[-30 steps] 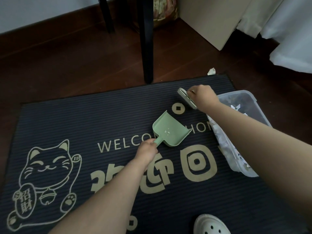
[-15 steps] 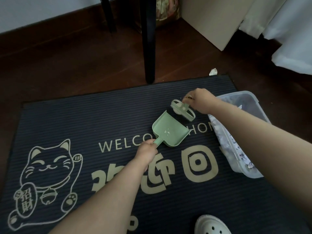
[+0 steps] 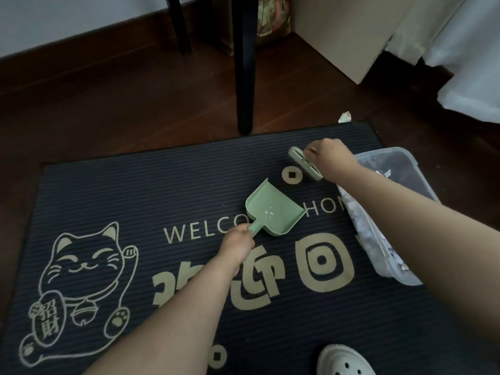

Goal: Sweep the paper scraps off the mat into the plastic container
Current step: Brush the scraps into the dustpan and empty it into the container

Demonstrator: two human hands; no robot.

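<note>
1. Scraps (image 3: 269,212): only a few tiny white flecks show, mid-floor of the pan (image 3: 273,209). Judgement: near weightless and soft, so they will flutter or catch in the ribbed mat (image 3: 135,185). Push them with bristles rather than fingers, and tip the pan slowly.
2. Pan: looks like thin, stiff, light plastic that could skate on the ribs. Left hand (image 3: 238,243) has its fingers curled round the handle (image 3: 255,228), which is the right hold. The open edge faces the brush.
3. Brush (image 3: 304,165): right hand (image 3: 331,161) grips its back from above, fingers clamped over the far edge. It sits apart from the pan, just beyond the coin print (image 3: 291,175).
4. Container (image 3: 397,276): at the mat's right edge, open top, with a pile of scraps inside. The clear walls look thin and light, so it probably shifts if the pan knocks it.
5. Stray scrap (image 3: 345,116): on the wood floor (image 3: 135,104), just past the mat's far edge.
6. Hidden:
   - The bristles are under the brush body, so I can't tell whether they touch the mat.
   - The right forearm (image 3: 405,220) crosses the container's middle.
   - The left fingertips are tucked out of sight.
   - Dim light on a dark mat: any loose scraps there are too small to make out.
</note>
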